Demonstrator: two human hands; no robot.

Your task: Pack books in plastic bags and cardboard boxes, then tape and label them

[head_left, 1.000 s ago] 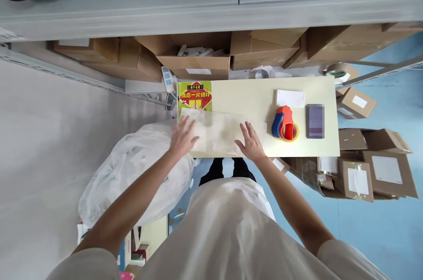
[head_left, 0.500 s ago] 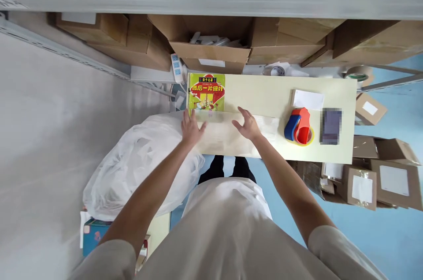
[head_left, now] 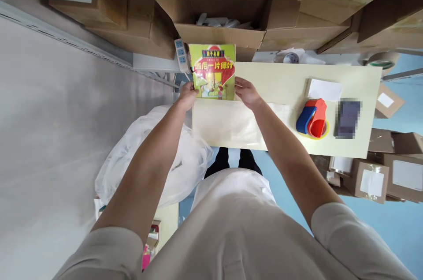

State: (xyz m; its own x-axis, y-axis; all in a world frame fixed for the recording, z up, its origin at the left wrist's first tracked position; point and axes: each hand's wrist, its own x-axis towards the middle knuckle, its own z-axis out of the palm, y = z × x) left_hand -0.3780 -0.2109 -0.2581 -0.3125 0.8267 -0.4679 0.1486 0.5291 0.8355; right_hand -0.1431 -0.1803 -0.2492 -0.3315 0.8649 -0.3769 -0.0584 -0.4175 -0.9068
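Note:
A green picture book (head_left: 214, 72) with a red and yellow cover is held up at the table's far left, between both hands. My left hand (head_left: 187, 96) grips its lower left edge, thumb on the cover. On the opposite edge, my right hand (head_left: 246, 92) has its fingers at the side of the book, partly behind it. Below the book, a sheet of clear plastic wrap (head_left: 228, 123) lies flat along the near part of the cream table (head_left: 274, 81).
A red and blue tape dispenser (head_left: 313, 119), a white stack of paper (head_left: 324, 90) and a blurred dark rectangle (head_left: 348, 118) lie to the right. Open cardboard boxes (head_left: 221, 35) and a power strip (head_left: 181, 55) stand behind. A large plastic bag (head_left: 158, 156) bulges at the left.
Both hands have moved from the plastic wrap to the book's sides and closed on it. The book looks raised and nearer. The view has shifted slightly.

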